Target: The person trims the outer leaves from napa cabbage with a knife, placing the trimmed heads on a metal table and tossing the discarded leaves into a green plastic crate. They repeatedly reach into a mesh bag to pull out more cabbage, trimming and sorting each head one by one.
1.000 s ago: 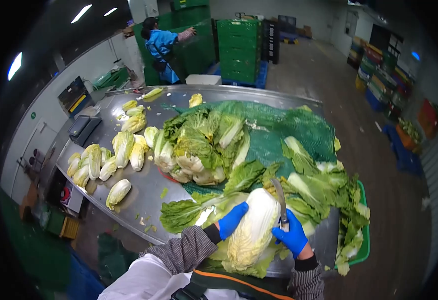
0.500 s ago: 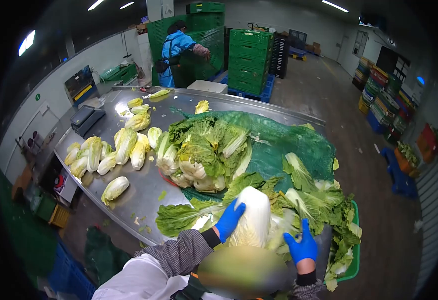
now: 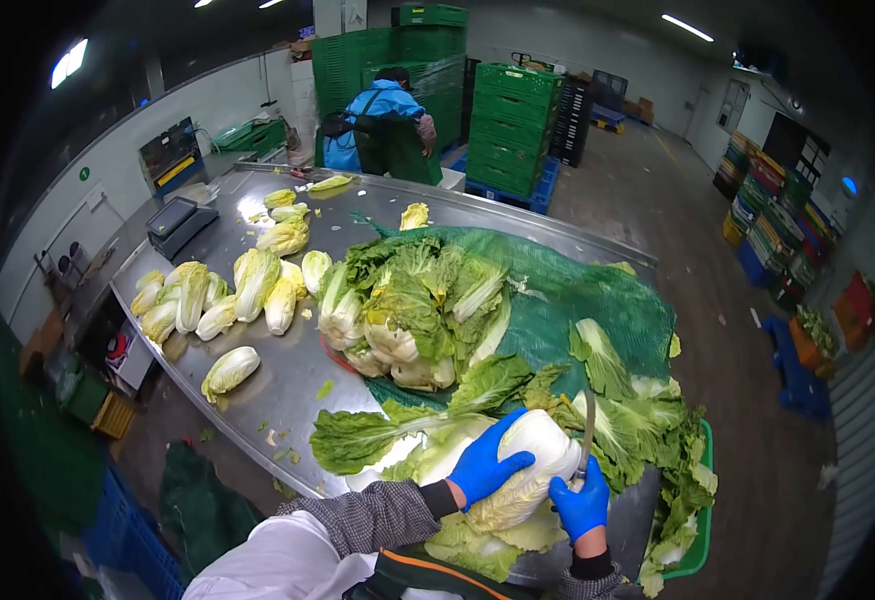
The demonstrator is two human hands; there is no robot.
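My left hand point(image 3: 491, 463), in a blue glove, is wrapped over a peeled napa cabbage point(image 3: 528, 470) at the table's near edge. The cabbage lies tilted, its white base toward the upper right. My right hand point(image 3: 581, 503), gloved too, grips a knife point(image 3: 588, 430) whose curved blade points up beside the cabbage base. Loose outer leaves point(image 3: 383, 437) lie under and around the cabbage. Just beyond, untrimmed cabbages point(image 3: 408, 310) are heaped on a green mesh sack point(image 3: 578, 285).
Trimmed cabbages point(image 3: 255, 283) lie on the left of the metal table point(image 3: 288, 405), near a scale point(image 3: 180, 228). At the right edge, a green bin point(image 3: 703, 530) overflows with leaves. A person in blue point(image 3: 383, 105) bends by stacked green crates point(image 3: 513, 130) behind the table.
The cabbage has tipped from upright, its base now leaning right. My right hand has come in against it, bringing the knife into clear view. The person behind has bent lower.
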